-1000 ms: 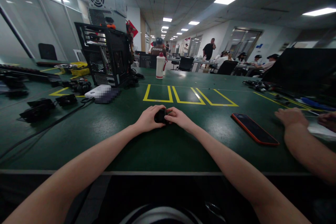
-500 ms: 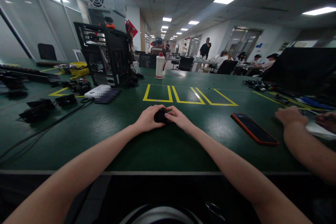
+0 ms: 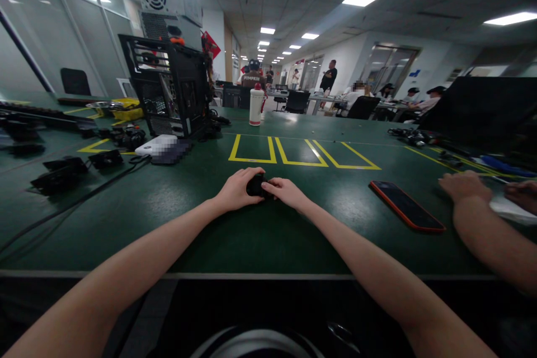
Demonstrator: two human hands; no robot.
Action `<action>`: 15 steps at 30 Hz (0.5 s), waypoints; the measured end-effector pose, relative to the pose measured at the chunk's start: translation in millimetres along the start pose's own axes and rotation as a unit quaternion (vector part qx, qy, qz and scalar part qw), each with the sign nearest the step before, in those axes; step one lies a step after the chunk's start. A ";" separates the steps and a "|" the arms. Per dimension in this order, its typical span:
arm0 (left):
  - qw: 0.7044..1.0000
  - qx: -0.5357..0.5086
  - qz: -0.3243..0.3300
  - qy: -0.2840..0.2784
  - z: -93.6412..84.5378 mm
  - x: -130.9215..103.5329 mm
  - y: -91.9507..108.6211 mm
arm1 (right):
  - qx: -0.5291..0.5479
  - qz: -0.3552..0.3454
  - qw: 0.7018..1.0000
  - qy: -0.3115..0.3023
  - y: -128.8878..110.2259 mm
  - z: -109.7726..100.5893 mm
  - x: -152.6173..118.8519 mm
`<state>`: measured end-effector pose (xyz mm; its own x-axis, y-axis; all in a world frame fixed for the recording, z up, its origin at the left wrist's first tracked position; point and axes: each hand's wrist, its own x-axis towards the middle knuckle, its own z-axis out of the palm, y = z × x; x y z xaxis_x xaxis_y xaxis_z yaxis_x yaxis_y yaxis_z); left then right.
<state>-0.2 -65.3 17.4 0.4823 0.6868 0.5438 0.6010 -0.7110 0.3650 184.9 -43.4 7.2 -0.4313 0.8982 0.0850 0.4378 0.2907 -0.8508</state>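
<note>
A small black object (image 3: 255,185), its kind not clear, is held low over the green tabletop (image 3: 251,240). My left hand (image 3: 238,188) wraps it from the left, fingers over the top and thumb along the near side. At its right end, my right hand (image 3: 287,191) is closed in a pinch, thumb and fingertips against it. The fingers hide part of the object. Just beyond both hands, yellow tape outlines (image 3: 279,163) mark the table.
An orange-edged phone (image 3: 406,206) lies to the right, near another person's hand (image 3: 467,187). An open computer case (image 3: 168,86) stands at the back left, with a white cup (image 3: 255,106) farther back. A black cable (image 3: 79,198) and dark parts (image 3: 62,173) lie left.
My right hand's fingers have drawn closer together and shifted slightly down at the black object's right end. My left hand stays in place around it.
</note>
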 end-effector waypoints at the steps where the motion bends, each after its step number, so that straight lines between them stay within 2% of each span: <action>1: 1.000 0.001 -0.001 -0.002 0.1 0.0 -0.1 | 0.016 -0.002 1.000 0.005 0.0 0.7 0.1; 5: 1.000 0.005 0.003 0.004 1.0 0.1 -1.8 | 0.076 -0.050 0.995 0.031 2.8 4.1 2.3; 10: 1.000 0.009 0.018 0.008 2.6 0.8 -4.9 | 0.093 -0.138 0.985 0.054 6.1 4.6 5.2; 15: 1.000 0.008 0.012 0.008 3.3 0.7 -5.3 | 0.131 -0.133 0.982 -0.005 5.2 -1.4 2.8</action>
<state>-1.0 -60.6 13.3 0.4866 0.6677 0.5634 0.6000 -0.7242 0.3399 187.0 -38.9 3.8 -0.5102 0.7989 0.3186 0.0904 0.4182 -0.9038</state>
